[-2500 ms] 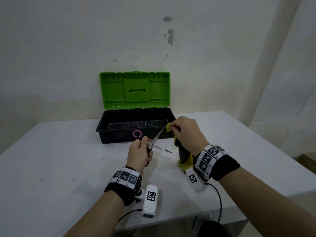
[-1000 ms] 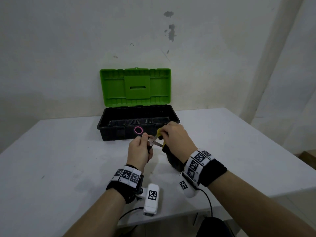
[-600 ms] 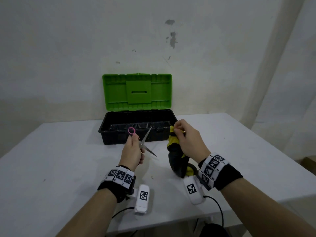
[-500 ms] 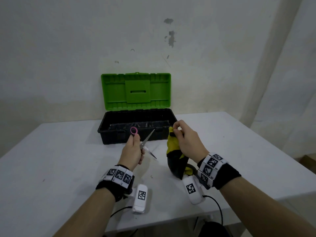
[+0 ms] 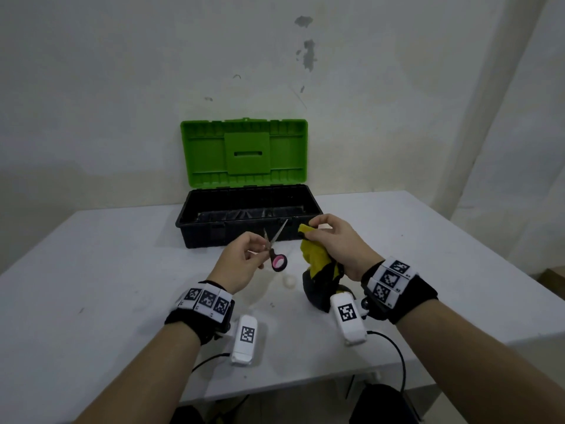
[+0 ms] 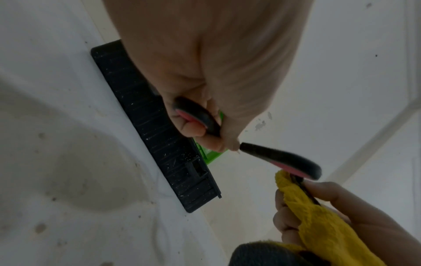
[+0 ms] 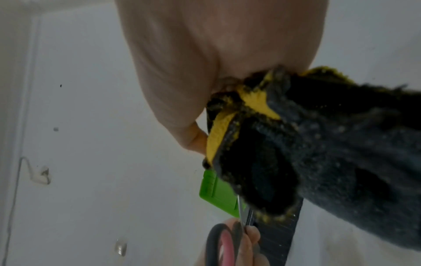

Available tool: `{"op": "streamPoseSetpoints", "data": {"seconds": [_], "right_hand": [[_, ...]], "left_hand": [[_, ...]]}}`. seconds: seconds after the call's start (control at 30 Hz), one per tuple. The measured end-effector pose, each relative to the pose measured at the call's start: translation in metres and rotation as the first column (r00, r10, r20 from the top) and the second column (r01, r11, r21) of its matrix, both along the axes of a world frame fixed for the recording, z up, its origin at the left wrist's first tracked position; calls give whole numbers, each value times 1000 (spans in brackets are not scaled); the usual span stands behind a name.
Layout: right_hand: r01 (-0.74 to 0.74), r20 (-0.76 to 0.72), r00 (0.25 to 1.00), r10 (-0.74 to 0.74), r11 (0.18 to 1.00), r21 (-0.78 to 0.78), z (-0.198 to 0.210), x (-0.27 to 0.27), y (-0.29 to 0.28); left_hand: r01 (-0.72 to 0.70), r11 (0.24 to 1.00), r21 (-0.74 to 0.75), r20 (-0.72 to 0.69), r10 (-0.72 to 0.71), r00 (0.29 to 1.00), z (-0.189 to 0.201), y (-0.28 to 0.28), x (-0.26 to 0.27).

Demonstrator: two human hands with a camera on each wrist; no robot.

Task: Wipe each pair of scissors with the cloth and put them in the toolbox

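A: What's on the left?

B: The left hand (image 5: 241,264) is raised over the white counter (image 5: 91,286), its fingers (image 6: 209,142) curled round the black, pink-lined handle loops of a small pair of steel scissors (image 5: 274,250). The blades point up and away toward the toolbox, and I cannot tell whether they are parted or together

A: And behind it?

B: A black plastic toolbox (image 5: 198,237) stands at the back of the counter, its green lid (image 5: 244,153) upright against the wall. The scissors are in front of it, not inside

A: The right side?

B: The right hand (image 5: 339,249) has its fingers (image 6: 323,190) clamped on a yellow and dark grey cloth (image 5: 318,261), which hangs down toward the counter. The cloth's top is just beside the blades; from the left wrist view one handle loop sits right by it
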State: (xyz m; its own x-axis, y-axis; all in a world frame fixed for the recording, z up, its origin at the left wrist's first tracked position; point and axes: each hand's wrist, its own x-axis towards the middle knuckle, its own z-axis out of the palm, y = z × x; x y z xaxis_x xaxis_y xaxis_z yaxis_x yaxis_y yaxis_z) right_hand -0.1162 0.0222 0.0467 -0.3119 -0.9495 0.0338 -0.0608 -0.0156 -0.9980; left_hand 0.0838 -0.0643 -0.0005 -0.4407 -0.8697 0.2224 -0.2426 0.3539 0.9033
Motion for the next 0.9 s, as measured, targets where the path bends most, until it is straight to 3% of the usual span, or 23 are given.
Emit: {"op": "streamPoseSetpoints", "data": {"seconds": [0.1,0.2,0.37,0.6,0.77,0.9], "right_hand": [[-120,-136,985,109,990,-78,-2,2,1],[-126,-318,944,89,988,-95,-3,7,-2],[-182,-270,949,164,982,-43,-4,13,-5],[-23,-302,953,-20,990,-139,-2,15,-9],[-49,-314,949,-15,980,-194,-4,17,-10],[9,-615,776,-140,977,-211,-7,15,-12]], "left_hand": [[-13,998,67,-20,15,1000,3,1,0],[-7,996,90,-14,9,1000,4,2,-2],[-27,989,144,-88,40,995,1,2,-5],[-2,982,191,-119,25,993,4,7,-6],[18,974,224,-119,9,993,2,13,-11],[44,962,268,-167,1,986,4,18,-13]]}}
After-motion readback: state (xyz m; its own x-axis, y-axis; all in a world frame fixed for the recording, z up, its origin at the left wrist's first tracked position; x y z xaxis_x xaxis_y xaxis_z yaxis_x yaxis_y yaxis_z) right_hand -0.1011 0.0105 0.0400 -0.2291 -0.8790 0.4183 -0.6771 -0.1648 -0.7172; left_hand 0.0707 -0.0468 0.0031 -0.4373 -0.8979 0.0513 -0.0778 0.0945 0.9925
